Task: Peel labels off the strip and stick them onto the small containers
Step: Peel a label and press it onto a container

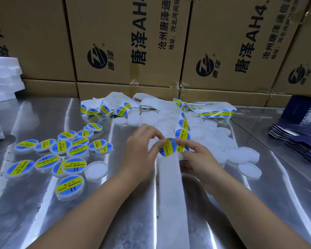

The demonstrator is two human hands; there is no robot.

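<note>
As I work at the steel table [43,203], my left hand [142,150] curls forefinger and thumb round a white container [151,145], of which only a sliver shows between them. One blue-and-yellow label [167,147] lies tilted at those fingertips, its left edge touching my left thumb and its right edge meeting my right hand [197,159]. That hand's forefinger and thumb close narrowly on the strip [184,133], which runs off to the far side with more labels on it. Its bare white backing [171,194] trails near, between my forearms. Whether the label is pressed onto the container I cannot tell. Labelled containers [70,153] lie scattered to the left, plain white containers [239,155] to the right. Cardboard boxes [126,42] line the far side, and dark blue folded cartons [298,146] sit at the right edge.
</note>
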